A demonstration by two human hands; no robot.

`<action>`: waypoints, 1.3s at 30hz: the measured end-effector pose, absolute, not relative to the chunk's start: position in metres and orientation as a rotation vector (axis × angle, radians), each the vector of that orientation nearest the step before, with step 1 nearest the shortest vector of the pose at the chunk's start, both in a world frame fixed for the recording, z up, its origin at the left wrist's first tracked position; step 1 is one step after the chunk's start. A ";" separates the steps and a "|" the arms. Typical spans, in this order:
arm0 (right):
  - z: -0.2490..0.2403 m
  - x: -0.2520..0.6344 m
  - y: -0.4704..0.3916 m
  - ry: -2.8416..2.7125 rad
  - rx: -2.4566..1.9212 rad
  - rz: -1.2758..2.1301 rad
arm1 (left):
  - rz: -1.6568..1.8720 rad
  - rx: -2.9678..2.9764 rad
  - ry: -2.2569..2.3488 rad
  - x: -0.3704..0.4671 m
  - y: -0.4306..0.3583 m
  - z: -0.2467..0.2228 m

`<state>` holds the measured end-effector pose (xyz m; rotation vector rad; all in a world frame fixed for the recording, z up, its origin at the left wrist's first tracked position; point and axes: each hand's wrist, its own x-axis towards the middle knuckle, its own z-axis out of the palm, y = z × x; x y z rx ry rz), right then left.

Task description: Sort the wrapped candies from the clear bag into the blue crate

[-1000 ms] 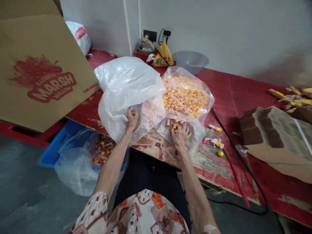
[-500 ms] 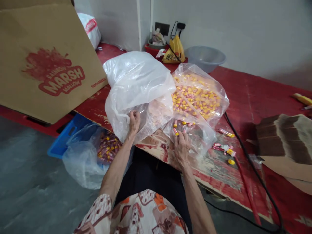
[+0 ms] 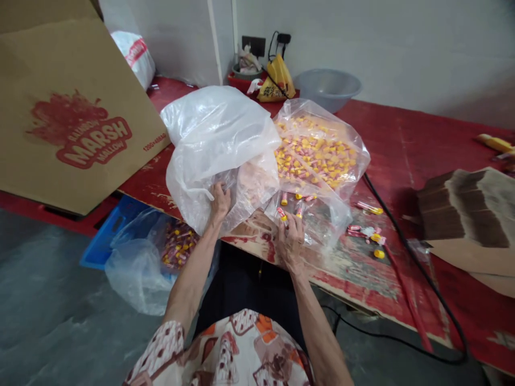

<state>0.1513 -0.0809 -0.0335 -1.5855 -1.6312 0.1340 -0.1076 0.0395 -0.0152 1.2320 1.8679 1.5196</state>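
My left hand [image 3: 220,202] is at the mouth of a big white plastic bag [image 3: 221,123], its fingers curled at the bag's edge; the bag partly surrounds the fingertips. My right hand [image 3: 291,241] rests palm down near the table's front edge, fingers apart, with the tips at a small pink tube with a yellow cap [image 3: 281,213]. A few similar tubes lie just beyond, on the mouth of a clear bag [image 3: 338,206]. Behind them the bag is filled with many yellow-capped tubes [image 3: 317,158].
A large cardboard box [image 3: 76,118] stands at left. Below the table, a blue crate [image 3: 94,252] holds a bag of tubes [image 3: 179,246]. Loose pieces [image 3: 368,233], a black cable [image 3: 414,257] and stacked cardboard [image 3: 466,214] lie at right. A plastic basin [image 3: 328,88] stands at the back.
The view has turned slightly, so the table's things sit further left. My left fingers have loosened a little at the bag's edge. My right hand stays by the same tubes.
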 end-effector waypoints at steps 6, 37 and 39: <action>-0.037 0.152 -0.082 -1.711 -1.605 0.247 | 1.472 1.075 1.748 -0.113 0.032 0.008; -0.031 0.176 -0.094 -1.141 -1.598 0.291 | 0.281 2.547 1.235 0.037 -0.023 0.032; -0.029 0.175 -0.094 -1.128 -1.566 0.293 | 0.317 2.475 1.214 0.035 -0.016 0.027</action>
